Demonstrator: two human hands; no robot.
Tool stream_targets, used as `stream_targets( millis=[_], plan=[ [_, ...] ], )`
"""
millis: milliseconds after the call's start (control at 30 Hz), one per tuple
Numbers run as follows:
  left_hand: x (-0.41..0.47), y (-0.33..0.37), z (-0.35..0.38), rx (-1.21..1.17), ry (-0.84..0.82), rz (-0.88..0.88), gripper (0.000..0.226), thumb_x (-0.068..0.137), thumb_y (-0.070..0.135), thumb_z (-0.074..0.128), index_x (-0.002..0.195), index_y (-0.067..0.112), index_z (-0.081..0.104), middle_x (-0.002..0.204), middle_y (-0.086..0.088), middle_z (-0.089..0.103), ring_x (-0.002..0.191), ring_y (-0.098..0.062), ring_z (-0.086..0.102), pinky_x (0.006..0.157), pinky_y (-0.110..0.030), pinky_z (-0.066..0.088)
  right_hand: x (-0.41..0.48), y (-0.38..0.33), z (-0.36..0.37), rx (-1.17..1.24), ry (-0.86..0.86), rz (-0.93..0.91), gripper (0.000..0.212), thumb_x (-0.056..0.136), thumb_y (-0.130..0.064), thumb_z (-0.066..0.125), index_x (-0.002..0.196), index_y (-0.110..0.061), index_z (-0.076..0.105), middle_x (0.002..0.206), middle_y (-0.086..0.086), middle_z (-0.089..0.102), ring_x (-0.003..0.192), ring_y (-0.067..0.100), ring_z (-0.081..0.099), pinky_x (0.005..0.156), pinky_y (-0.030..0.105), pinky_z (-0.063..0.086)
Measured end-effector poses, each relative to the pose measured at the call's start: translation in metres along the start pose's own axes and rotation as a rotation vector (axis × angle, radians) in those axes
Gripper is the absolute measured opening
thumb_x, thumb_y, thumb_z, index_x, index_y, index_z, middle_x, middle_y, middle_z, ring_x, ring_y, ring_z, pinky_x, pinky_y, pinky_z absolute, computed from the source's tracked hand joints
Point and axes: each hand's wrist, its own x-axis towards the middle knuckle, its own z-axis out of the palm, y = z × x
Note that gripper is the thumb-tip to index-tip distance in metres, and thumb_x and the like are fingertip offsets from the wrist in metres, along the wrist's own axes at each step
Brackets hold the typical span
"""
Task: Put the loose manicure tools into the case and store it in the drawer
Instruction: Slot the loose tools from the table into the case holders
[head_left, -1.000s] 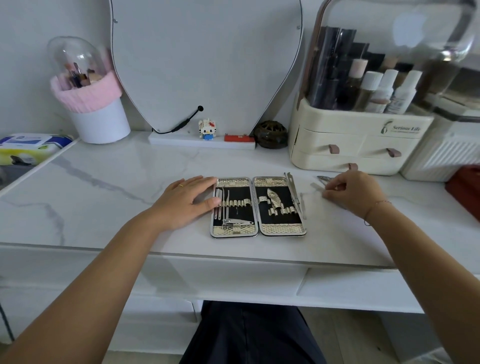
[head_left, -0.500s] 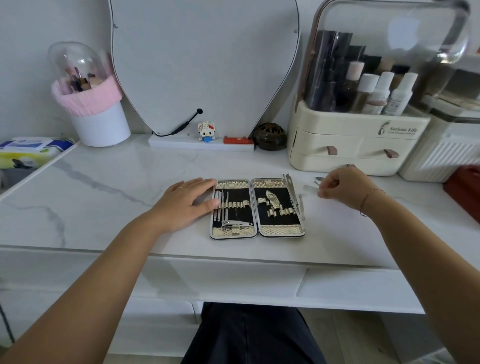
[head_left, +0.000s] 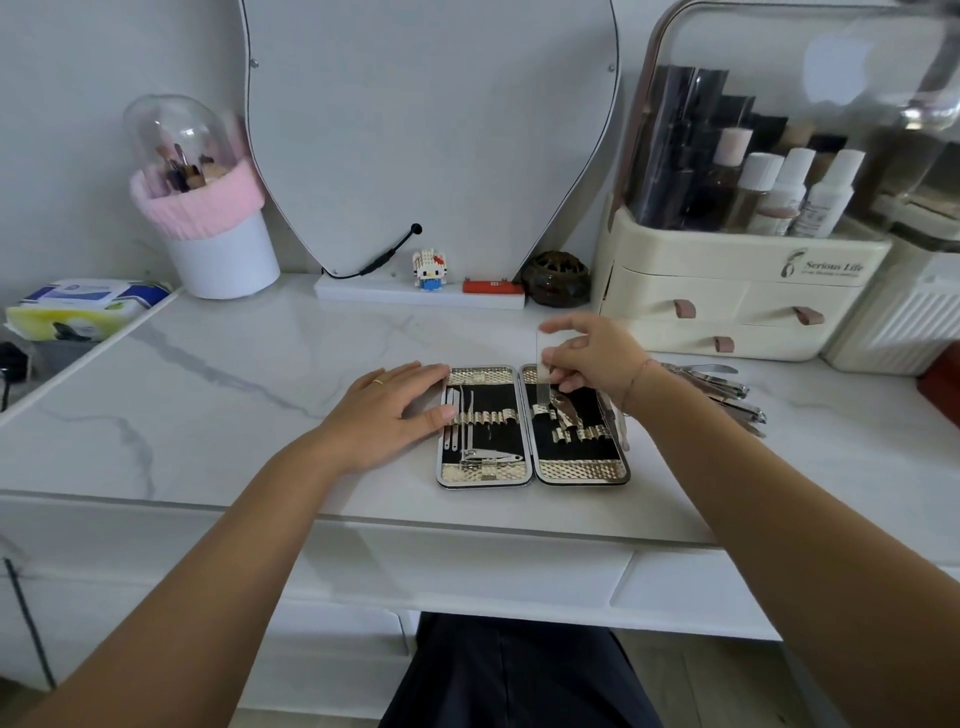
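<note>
The manicure case (head_left: 532, 470) lies open flat on the marble desk, gold-edged with black lining and elastic loops. Its left half holds several thin tools and a nail clipper. My left hand (head_left: 387, 418) rests flat on the desk, fingertips touching the case's left edge. My right hand (head_left: 592, 356) is over the case's right half and pinches a flat, clear nail file (head_left: 545, 371) held upright, its lower end at the loops. A pile of loose metal tools (head_left: 727, 392) lies on the desk to the right of the case.
A cream cosmetics organiser (head_left: 727, 291) with small drawers stands at the back right. A mirror (head_left: 431, 130), a toy figure (head_left: 429, 270), a dark round jar (head_left: 558, 278) and a pink-rimmed brush holder (head_left: 208, 223) line the back. Desk drawer fronts (head_left: 467, 566) run below the desk edge.
My right hand lifted the clear file from the pile at the right and carried it left over the case's right half. The left hand stayed put.
</note>
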Motion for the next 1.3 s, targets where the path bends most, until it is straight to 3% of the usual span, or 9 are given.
stream_targets(
  millis=[300, 433, 600, 767, 933, 1033, 1133, 1200, 1300],
  plan=[
    [0.0, 0.002, -0.001, -0.019, 0.003, -0.001, 0.077, 0.077, 0.075, 0.023, 0.144, 0.039, 0.024, 0.153, 0.016, 0.026, 0.142, -0.004, 0.012, 0.111, -0.027, 0.005, 0.006, 0.004, 0.003, -0.198, -0.004, -0.014, 0.027, 0.085, -0.01, 0.065, 0.11, -0.016, 0.058, 0.065, 0.002, 0.065, 0.04, 0.004, 0.046, 0.047, 0.017, 0.043],
    [-0.001, 0.003, -0.002, -0.016, 0.003, 0.001, 0.076, 0.077, 0.074, 0.024, 0.144, 0.037, 0.024, 0.153, 0.012, 0.027, 0.143, -0.006, 0.013, 0.112, -0.029, 0.006, 0.006, 0.004, 0.0, -0.269, -0.081, -0.034, 0.024, 0.082, -0.011, 0.067, 0.106, -0.009, 0.064, 0.079, 0.008, 0.067, 0.044, 0.002, 0.048, 0.05, 0.016, 0.042],
    [-0.001, 0.004, -0.003, -0.005, 0.001, 0.001, 0.078, 0.077, 0.074, 0.023, 0.145, 0.036, 0.025, 0.153, 0.01, 0.028, 0.143, -0.007, 0.014, 0.113, -0.032, 0.007, 0.002, 0.005, 0.004, -0.425, -0.104, -0.106, 0.015, 0.077, -0.019, 0.074, 0.092, -0.015, 0.074, 0.08, 0.0, 0.069, 0.067, 0.006, 0.059, 0.06, 0.009, 0.046],
    [-0.001, 0.005, -0.003, 0.001, 0.007, 0.0, 0.078, 0.076, 0.073, 0.023, 0.145, 0.035, 0.025, 0.153, 0.011, 0.028, 0.143, -0.007, 0.015, 0.112, -0.03, 0.007, -0.002, 0.002, 0.005, -0.597, -0.07, -0.144, 0.002, 0.077, -0.019, 0.072, 0.077, -0.018, 0.07, 0.066, -0.011, 0.058, 0.06, 0.002, 0.051, 0.056, 0.013, 0.038],
    [-0.001, 0.005, -0.002, 0.002, 0.006, -0.006, 0.078, 0.076, 0.074, 0.023, 0.144, 0.036, 0.025, 0.152, 0.012, 0.028, 0.142, -0.007, 0.015, 0.113, -0.03, 0.008, -0.005, 0.003, 0.007, -0.709, -0.03, -0.153, 0.009, 0.08, -0.022, 0.069, 0.08, -0.013, 0.069, 0.065, -0.011, 0.057, 0.061, 0.002, 0.051, 0.059, 0.018, 0.041],
    [0.0, 0.003, -0.002, 0.003, 0.005, -0.011, 0.078, 0.076, 0.074, 0.023, 0.144, 0.037, 0.025, 0.153, 0.012, 0.028, 0.142, -0.007, 0.015, 0.113, -0.031, 0.008, -0.009, 0.004, 0.005, -0.671, -0.031, -0.168, 0.009, 0.08, -0.023, 0.07, 0.08, -0.014, 0.068, 0.067, -0.011, 0.059, 0.063, 0.002, 0.053, 0.059, 0.016, 0.041],
    [-0.001, 0.002, -0.001, 0.001, 0.002, -0.006, 0.077, 0.076, 0.075, 0.023, 0.144, 0.038, 0.024, 0.152, 0.014, 0.027, 0.142, -0.007, 0.014, 0.113, -0.031, 0.008, -0.013, 0.006, -0.018, -0.565, 0.084, -0.198, 0.008, 0.079, -0.023, 0.071, 0.081, -0.015, 0.069, 0.071, -0.012, 0.062, 0.066, -0.001, 0.055, 0.058, 0.009, 0.038],
    [-0.001, 0.001, -0.001, -0.008, 0.005, 0.0, 0.077, 0.076, 0.076, 0.023, 0.144, 0.039, 0.025, 0.152, 0.016, 0.027, 0.142, -0.005, 0.013, 0.113, -0.03, 0.007, -0.017, 0.012, -0.04, -0.545, 0.181, -0.186, 0.01, 0.077, -0.023, 0.073, 0.078, -0.013, 0.07, 0.068, -0.01, 0.062, 0.062, 0.001, 0.053, 0.058, 0.012, 0.038],
    [-0.001, 0.001, -0.001, -0.008, 0.002, 0.005, 0.077, 0.076, 0.076, 0.022, 0.144, 0.039, 0.025, 0.152, 0.017, 0.025, 0.142, -0.003, 0.012, 0.115, -0.031, 0.007, -0.027, 0.027, -0.058, -0.546, 0.196, -0.102, 0.016, 0.074, -0.024, 0.077, 0.075, -0.009, 0.07, 0.065, -0.001, 0.062, 0.057, 0.007, 0.049, 0.056, 0.016, 0.04]
  ],
)
